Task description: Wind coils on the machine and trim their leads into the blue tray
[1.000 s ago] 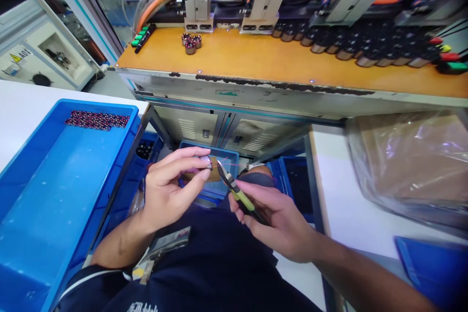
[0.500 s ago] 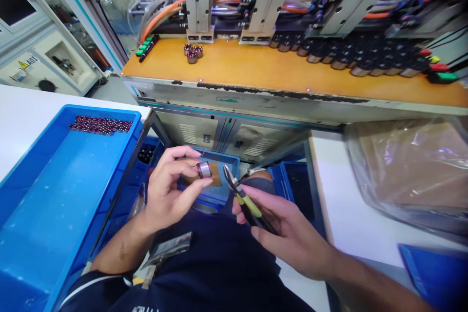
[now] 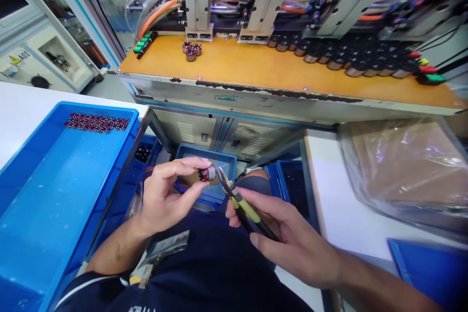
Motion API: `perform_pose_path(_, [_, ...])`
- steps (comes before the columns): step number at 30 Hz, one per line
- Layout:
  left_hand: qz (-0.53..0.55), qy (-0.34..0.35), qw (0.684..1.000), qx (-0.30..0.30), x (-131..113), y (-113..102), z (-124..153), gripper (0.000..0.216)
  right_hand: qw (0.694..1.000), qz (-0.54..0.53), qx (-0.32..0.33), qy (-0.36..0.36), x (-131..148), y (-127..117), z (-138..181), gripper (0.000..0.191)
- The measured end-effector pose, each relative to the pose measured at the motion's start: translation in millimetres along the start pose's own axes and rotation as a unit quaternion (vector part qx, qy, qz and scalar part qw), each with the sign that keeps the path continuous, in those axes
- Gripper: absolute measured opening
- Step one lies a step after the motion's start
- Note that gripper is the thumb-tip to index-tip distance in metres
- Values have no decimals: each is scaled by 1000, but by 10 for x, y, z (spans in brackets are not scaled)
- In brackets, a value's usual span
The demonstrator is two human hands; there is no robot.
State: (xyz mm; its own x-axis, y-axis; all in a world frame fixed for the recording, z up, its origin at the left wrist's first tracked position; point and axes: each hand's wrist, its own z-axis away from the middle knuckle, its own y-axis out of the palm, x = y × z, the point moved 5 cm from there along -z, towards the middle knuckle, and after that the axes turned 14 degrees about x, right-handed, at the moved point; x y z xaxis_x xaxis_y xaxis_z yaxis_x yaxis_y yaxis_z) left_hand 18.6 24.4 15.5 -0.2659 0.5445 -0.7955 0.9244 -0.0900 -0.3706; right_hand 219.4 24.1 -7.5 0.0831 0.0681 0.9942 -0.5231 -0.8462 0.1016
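Observation:
Between the thumb and fingers of my left hand [image 3: 170, 195] is a small motor stator [image 3: 207, 174], a metal ring with dark red copper windings showing on its left side. My right hand [image 3: 288, 234] is wrapped around a pair of cutting pliers [image 3: 244, 207] with yellow-green and black handles. The plier tips point up and left, right beside the stator; whether they touch it I cannot tell. Both hands are above my lap, over a blue bin [image 3: 228, 157] lower down.
A blue tray [image 3: 47, 175] on the left holds rows of stators [image 3: 97, 123]. Several more stators [image 3: 191, 51] stand on the orange bench [image 3: 248, 66], with black-topped cylinders [image 3: 347, 58] at its right. Plastic-wrapped cardboard [image 3: 405, 165] lies on the right table [image 3: 340, 214]. Machine columns [image 3: 198, 12] rise behind.
My left hand has turned the stator so its windings show more. The pliers have moved slightly left and are now close beside it. The camera view has shifted a little.

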Motion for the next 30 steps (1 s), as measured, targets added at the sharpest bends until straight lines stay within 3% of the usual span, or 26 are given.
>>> perform_pose_path(11, [12,-6,1000,-7,-8,8,20,57,998,-57,5,21,-22,31,-47,58])
perform_pose_path(21, [18,-8,1000,-9,4,0,29,60,999,-49,9,-4,-12,47,-85,70])
perform_pose_path(30, [21,-46,999,-16,43,-12,59,60,997,-12,-20,79,-92,-35,-103,39])
